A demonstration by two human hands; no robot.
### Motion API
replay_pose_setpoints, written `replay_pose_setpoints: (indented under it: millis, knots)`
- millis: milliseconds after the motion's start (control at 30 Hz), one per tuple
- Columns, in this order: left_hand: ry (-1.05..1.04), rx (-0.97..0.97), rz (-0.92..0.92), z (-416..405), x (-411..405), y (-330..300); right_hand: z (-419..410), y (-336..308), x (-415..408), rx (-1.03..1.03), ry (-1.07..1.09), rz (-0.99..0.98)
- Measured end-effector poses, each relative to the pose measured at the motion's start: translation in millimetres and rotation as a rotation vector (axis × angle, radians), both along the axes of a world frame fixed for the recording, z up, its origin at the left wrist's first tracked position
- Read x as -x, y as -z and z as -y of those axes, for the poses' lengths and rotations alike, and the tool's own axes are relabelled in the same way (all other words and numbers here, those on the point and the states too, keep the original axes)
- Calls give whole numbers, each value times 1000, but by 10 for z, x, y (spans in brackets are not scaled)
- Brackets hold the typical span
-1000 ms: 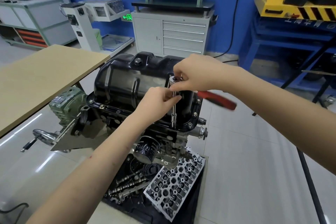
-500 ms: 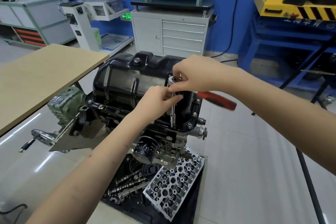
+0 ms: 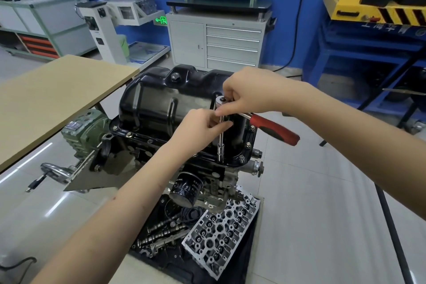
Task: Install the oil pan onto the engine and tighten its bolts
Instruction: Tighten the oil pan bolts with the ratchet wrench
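A glossy black oil pan (image 3: 156,104) sits on the upturned engine (image 3: 214,182), with bolts (image 3: 248,144) showing along its flange. A ratchet with a red handle (image 3: 274,129) stands over the near right flange, its chrome extension (image 3: 220,143) running down to a socket on a bolt. My right hand (image 3: 244,94) grips the ratchet head from above. My left hand (image 3: 200,127) pinches the extension just below the head.
A wooden table (image 3: 53,99) lies at the left. A cylinder head (image 3: 221,233) and camshafts (image 3: 161,230) rest on a black tray below the engine. A grey drawer cabinet (image 3: 216,41) stands behind. A blue rack (image 3: 368,53) stands at the right.
The red handle has swung a little toward me and to the right. Both hands have kept their hold on the ratchet head and extension.
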State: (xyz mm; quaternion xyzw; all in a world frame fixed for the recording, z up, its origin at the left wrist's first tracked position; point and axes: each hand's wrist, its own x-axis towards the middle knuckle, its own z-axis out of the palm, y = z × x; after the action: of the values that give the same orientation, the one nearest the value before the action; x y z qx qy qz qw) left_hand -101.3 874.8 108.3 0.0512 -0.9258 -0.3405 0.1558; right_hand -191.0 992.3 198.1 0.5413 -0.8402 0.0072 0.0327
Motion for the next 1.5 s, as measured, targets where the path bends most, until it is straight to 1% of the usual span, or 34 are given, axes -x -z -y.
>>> replay_pose_setpoints:
  millis: [100, 200, 267, 400, 533, 633, 767, 867, 933, 1000, 1067, 1100, 1167, 1267, 1400, 1500]
  knots:
    - [2, -3, 1, -8, -10, 1, -3, -23, -5, -9, -42, 11]
    - [43, -10, 54, 23, -19, -36, -39, -55, 3, -14, -150, 94]
    - [51, 9, 68, 42, -15, -61, -43, -64, -1, 1, -184, 141]
    - [50, 28, 87, 21, -11, -49, -13, -39, -2, -16, -63, 32]
    - [-26, 59, -21, 22, -12, -18, 0, -15, -5, -15, -14, -46]
    - [-61, 97, -64, -17, -20, -12, 24, 17, -39, -12, 19, -101]
    - [-69, 96, -85, -55, 14, -12, 63, 97, -150, 52, 130, -87]
    - [-56, 129, -72, -20, 1, -21, 71, 84, -147, 27, 93, -84]
    - [-32, 128, -65, 25, -38, -34, 52, 55, -114, -6, 28, -28]
    - [-10, 118, -67, 41, -58, -55, 9, 26, -78, -24, -60, 77]
    - [5, 113, -69, 37, -52, -59, -26, 6, -45, -16, -141, 164]
    - [11, 111, -68, 33, -45, -58, -34, 0, -29, 0, -151, 177]
    - [13, 101, -64, 43, -41, -46, -35, 16, -24, 35, -111, 126]
    - [10, 72, -66, 46, -34, -8, -46, 125, -71, 80, 12, -16]
    - [-1, 2, -67, -40, 6, 34, -72, 324, -188, 194, 199, 48]
    - [-20, -9, -103, -66, 13, 64, -56, 366, -209, 192, 237, 53]
